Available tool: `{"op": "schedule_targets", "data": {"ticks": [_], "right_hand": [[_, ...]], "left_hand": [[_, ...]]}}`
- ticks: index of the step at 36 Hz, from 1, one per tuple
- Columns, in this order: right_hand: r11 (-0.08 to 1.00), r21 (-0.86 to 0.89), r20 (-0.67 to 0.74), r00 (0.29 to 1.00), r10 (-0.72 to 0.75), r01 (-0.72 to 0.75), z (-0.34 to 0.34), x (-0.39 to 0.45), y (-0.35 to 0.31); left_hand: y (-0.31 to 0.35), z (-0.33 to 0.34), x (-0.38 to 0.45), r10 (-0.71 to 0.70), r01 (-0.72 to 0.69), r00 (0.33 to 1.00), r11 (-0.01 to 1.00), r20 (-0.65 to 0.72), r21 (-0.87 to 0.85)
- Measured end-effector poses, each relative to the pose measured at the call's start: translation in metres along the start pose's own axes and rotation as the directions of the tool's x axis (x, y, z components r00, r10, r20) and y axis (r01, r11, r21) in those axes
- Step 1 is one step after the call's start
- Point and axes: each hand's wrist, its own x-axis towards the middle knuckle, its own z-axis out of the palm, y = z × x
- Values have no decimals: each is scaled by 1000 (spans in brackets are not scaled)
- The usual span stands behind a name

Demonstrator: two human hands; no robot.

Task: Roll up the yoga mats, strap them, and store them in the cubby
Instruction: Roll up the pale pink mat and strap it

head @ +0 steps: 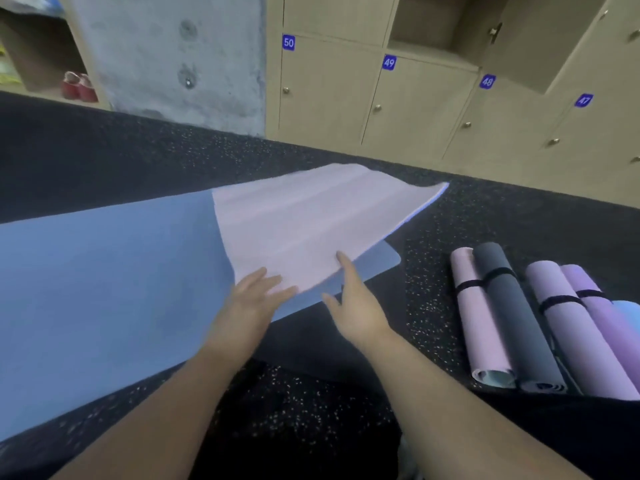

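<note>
While the long flat blue foam yoga mat [104, 271] lies unrolled on the black speckled rubber floor [485, 209], running from 9 o'clock toward centre, we see its far end folded back, pale pink underside [304, 223] up. That flap sits at centre, its raised corner pointing to 2 o'clock.

Left hand [256, 296]: fingers straight and spread, flat on the near edge of the pink flap, gripping nothing. Right hand [353, 299]: fingers extended, index tip touching the flap edge, thumb apart, nothing clasped. Both palms face down just beside each other.

At 4 o'clock we count rolled mats side by side on the floor, touching: pink roll [481, 323], dark grey roll [512, 317], two lilac rolls [568, 327], each with a black strap [557, 301]. A blue one peeks in at the frame edge.

At 12 to 2 o'clock: beige wooden lockers [329, 95] numbered 50 to 47; one open cubby [429, 26] above 49.
</note>
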Motion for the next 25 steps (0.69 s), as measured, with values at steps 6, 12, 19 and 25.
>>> {"op": "schedule_targets", "data": {"ticks": [6,12,19,25], "right_hand": [[989,-142,247,967,61,-26,33,-4,22],[985,-169,386,919,84,-20,64,-1,42],[944,-326,322,945,53,58,81,7,68],[867,-499,156,984,90,-1,93,12,91]], "left_hand": [[-24,12,-40,-99,102,993,994,62,-33],[-29,26,-62,-281,308,926,948,252,-74],[-41,43,-72,-439,501,788,865,433,-34],[-62,41,-90,-596,631,655,770,464,96]]}}
